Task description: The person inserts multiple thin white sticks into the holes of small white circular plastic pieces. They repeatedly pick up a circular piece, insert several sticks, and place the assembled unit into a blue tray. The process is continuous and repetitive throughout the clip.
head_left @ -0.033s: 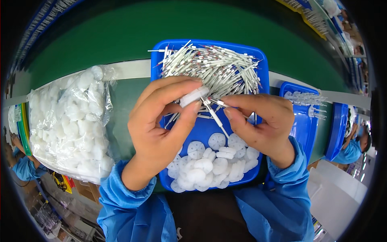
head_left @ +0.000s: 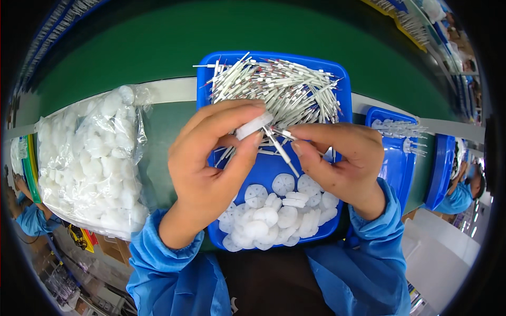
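Note:
Above a blue tray point(head_left: 346, 89), my left hand point(head_left: 203, 158) pinches a round white plastic disc point(head_left: 254, 126), tilted edge-on, between thumb and fingers. A thin white rod point(head_left: 281, 151) slants down from beside the disc; I cannot tell how firmly it sits there. Between the thumb and forefinger of my right hand point(head_left: 345, 158) is another thin white rod point(head_left: 287, 135), its reddish tip pointing at the disc. Many similar rods point(head_left: 284, 84) lie heaped in the tray's far half. Loose white discs point(head_left: 274, 216) are piled in its near end.
A clear plastic bag of white discs point(head_left: 92, 163) lies left of the tray on the green table point(head_left: 163, 126). At the right, a second blue tray point(head_left: 395, 166) holds discs fitted with rods point(head_left: 403, 129). Other people in blue sleeves point(head_left: 458, 197) show at both side rims.

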Demonstrator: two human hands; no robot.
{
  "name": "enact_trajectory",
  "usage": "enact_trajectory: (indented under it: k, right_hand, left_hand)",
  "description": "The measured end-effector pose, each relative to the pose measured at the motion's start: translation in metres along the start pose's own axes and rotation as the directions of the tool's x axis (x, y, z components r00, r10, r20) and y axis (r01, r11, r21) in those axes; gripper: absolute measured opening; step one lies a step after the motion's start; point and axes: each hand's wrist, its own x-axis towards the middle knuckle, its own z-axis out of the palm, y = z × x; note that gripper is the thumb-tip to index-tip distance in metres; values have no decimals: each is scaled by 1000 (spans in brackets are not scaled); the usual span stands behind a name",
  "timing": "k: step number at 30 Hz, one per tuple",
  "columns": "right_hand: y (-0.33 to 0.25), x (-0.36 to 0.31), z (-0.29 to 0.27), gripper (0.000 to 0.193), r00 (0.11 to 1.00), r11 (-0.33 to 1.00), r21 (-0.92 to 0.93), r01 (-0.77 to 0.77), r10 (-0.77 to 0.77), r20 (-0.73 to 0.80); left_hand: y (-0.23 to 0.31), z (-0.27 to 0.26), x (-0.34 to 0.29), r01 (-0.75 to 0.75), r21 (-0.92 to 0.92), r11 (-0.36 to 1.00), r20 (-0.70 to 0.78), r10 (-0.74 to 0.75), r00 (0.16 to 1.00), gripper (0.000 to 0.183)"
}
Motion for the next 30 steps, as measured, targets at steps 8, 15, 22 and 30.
enact_trajectory:
  k: [8,15,22,30]
  right_hand:
    - [-3,-2,4,15,990,985,99,-140,139,11]
    - [-4,-3,6,15,980,975,102,-200,200,9]
    - [3,-2,10,14,994,994,-34,-108,108,18]
    - [-4,-3,9,18,999,938,-346,11,2,35]
  left_hand:
    - [-2,3,-3,2,88,996,-15,-1,1000,33]
    - [0,3,-3,-5,189,982,-11,7,1000,33]
    - [4,4,0,-135,378,916,27,135,990,34]
    - [6,11,-1,-253,525,813,47,269,962,40]
